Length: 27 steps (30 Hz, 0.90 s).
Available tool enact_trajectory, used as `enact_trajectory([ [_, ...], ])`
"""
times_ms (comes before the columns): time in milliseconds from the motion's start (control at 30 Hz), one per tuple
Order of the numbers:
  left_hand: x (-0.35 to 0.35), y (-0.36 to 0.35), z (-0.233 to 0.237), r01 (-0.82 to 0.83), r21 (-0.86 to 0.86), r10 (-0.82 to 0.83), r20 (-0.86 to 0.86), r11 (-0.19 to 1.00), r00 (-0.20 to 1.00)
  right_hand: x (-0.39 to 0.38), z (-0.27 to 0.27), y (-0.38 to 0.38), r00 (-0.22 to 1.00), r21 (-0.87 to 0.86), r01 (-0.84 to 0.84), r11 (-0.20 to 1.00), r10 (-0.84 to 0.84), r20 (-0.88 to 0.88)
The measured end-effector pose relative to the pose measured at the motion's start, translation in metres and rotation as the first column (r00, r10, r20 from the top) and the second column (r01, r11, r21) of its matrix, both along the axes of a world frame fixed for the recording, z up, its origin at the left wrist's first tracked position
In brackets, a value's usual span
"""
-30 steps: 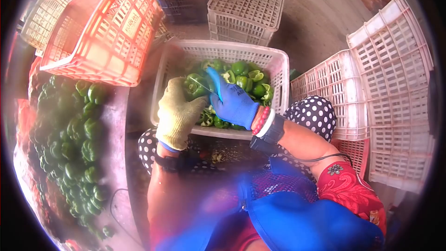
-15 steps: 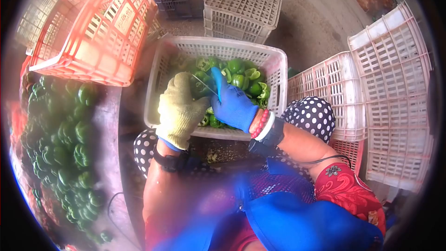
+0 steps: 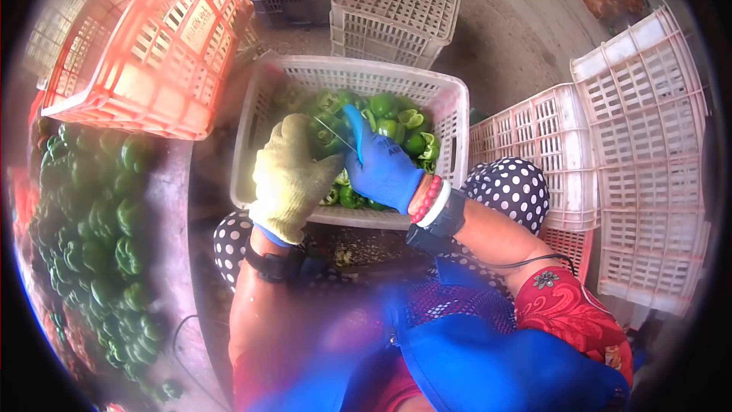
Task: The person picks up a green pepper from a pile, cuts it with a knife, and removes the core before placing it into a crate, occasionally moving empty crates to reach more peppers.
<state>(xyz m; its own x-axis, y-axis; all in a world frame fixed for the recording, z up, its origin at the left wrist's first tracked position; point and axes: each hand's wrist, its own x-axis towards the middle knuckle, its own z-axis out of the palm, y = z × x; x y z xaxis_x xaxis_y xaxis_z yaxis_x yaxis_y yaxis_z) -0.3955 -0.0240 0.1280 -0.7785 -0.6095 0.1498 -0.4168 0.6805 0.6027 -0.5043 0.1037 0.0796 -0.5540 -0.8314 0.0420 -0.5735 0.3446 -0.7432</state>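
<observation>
At far left, a heap of green peppers (image 3: 95, 244) lies on a pale worktop (image 3: 171, 229), with an orange crate (image 3: 164, 69) beyond it. Next comes a white crate (image 3: 454, 126), holding whole and cut peppers (image 3: 389, 118). Over its near side, the left hand (image 3: 288, 179), in a yellowish glove, has its grip closed on a green pepper (image 3: 326, 136). A thin blade (image 3: 334, 131) crosses that pepper's front; the right hand (image 3: 386, 170), blue-gloved, has its grip closed on the blade's handle end, hidden by the fingers. Farther right, pale crates (image 3: 640, 137) stand beside a dotted knee (image 3: 509, 191).
</observation>
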Motion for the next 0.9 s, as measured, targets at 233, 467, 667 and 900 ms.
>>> enact_trajectory([
  [233,-0.006,0.004,-0.013,0.086,-0.283,-0.113,-0.082,0.955,0.99,-0.005,-0.008,-0.003,0.982,0.051,-0.026,0.998,0.016,0.189],
  [467,-0.007,0.01,-0.017,0.126,-0.389,-0.175,-0.093,0.912,0.98,0.0,-0.032,0.0,0.972,-0.118,-0.063,0.991,0.087,0.217],
  [667,-0.004,0.013,-0.028,0.142,-0.37,-0.19,-0.097,0.918,0.977,0.001,-0.041,0.004,0.937,-0.147,-0.053,0.988,0.1,0.334],
  [900,0.002,0.024,-0.002,-0.006,0.051,0.019,-0.262,0.999,0.965,0.005,-0.11,0.021,0.915,0.533,-0.344,0.773,0.404,0.004],
])
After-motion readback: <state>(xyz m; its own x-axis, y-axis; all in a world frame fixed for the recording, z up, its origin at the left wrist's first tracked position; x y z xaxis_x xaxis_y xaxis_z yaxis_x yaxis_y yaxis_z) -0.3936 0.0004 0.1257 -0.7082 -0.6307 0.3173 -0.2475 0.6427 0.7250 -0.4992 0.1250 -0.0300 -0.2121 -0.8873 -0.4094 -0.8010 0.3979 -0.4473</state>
